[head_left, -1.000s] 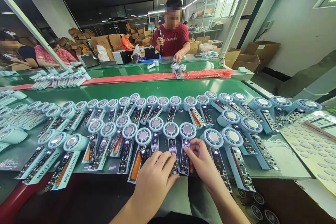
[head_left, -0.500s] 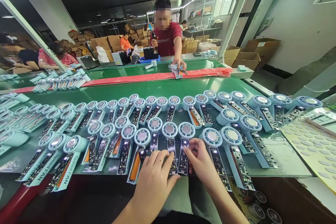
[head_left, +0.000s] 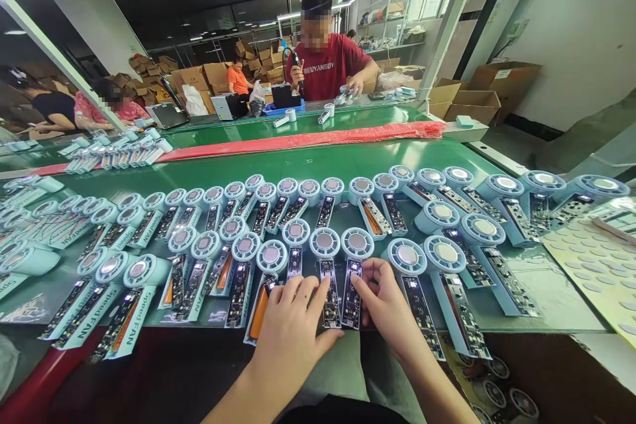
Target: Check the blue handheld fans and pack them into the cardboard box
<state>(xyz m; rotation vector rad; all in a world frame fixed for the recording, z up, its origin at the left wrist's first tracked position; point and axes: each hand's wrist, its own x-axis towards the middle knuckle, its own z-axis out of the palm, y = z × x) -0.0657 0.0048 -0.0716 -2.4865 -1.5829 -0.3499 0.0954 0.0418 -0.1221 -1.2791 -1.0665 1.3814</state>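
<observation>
Two light-blue handheld fans with open handles and black circuit boards lie side by side in front of me. My left hand (head_left: 293,318) is at the left fan (head_left: 325,243), index fingertip on its board and thumb at the handle's lower end. Its other fingers are bent over a neighbouring fan (head_left: 271,256) with an orange battery. My right hand (head_left: 390,301) grips the right fan (head_left: 358,243), thumb on the board and fingers curled round the handle's right side. Small lights glow on both boards. The undersides of the handles are hidden.
Rows of similar fans (head_left: 243,246) cover the green work surface (head_left: 278,162). A red strip (head_left: 298,144) runs across it. At right lies a sheet of round stickers (head_left: 603,271); below is a box of fan parts (head_left: 491,377). Opposite, a co-worker (head_left: 322,59) handles fans and a tool.
The co-worker's hand has drawn back from the red strip with fans, and one fan now stands on the far green surface. My hands keep nearly the same hold; the view shifts slightly.
</observation>
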